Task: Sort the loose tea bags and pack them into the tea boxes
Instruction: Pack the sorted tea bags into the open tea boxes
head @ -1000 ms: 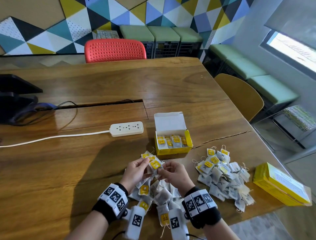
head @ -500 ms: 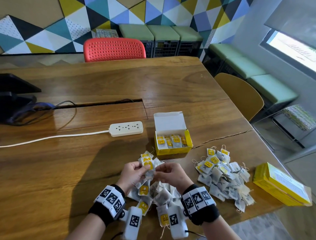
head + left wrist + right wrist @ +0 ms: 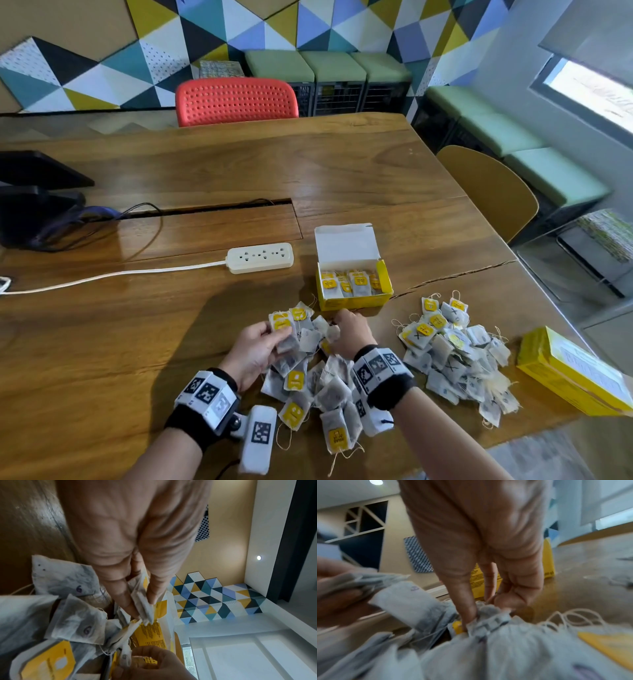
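My left hand (image 3: 260, 346) pinches a small stack of tea bags (image 3: 282, 323) between thumb and fingers; the left wrist view shows the stacked tea bags (image 3: 144, 601) edge-on. My right hand (image 3: 346, 330) reaches down into the near pile of loose tea bags (image 3: 318, 394), its thumb and fingertips (image 3: 469, 616) pinching a tea bag (image 3: 489, 616) there. An open yellow tea box (image 3: 352, 284) with upright bags inside stands just beyond the hands. A second pile of tea bags (image 3: 452, 349) lies to the right.
A shut yellow tea box (image 3: 568, 370) lies near the table's right edge. A white power strip (image 3: 260, 257) and its cord lie left of the open box. A black device (image 3: 30, 198) sits far left. Chairs stand behind and to the right.
Both hands held the stack together before. Now my right hand has let go and dropped onto the near pile, while the left hand keeps the stack.
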